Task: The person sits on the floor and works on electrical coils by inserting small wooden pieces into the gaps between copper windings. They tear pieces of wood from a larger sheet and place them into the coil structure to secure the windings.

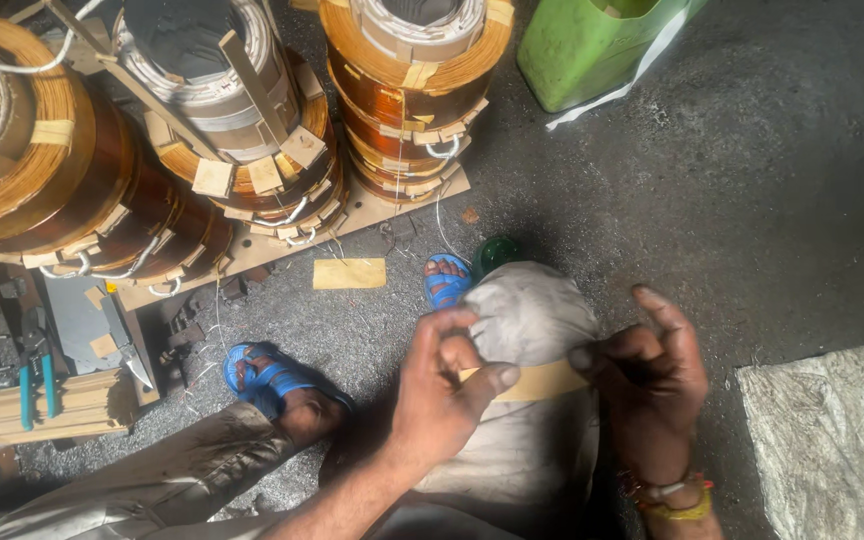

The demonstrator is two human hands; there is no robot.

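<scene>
Head view, looking down: person seated low on the floor [752, 200], knees up, both hands working a tan paper strip [537, 381] laid across the raised right knee [532, 310]. Left hand [447, 385] pinches the strip's left end between thumb and curled fingers; right hand [652, 385] grips the other end, index finger lifted, so the strip is pulled flat and taut over the knee, which seems to serve as a rest. Strip looks like stiff, smooth insulating paper, narrow and flat. Trousers are grey, dusty cloth. Blue sandals [267, 375] on both feet. Floor is dark, gritty, rough. Along the top edge of the floor, three wound coils [242, 120] sit on a board, coppery glossy windings with tan paper wraps and wooden spacer sticks. Green plastic container [592, 45] at top right. Blue-handled pliers [32, 385] at left, a woven sack [837, 430] at right, a loose yellow card [349, 273] near the board.
</scene>
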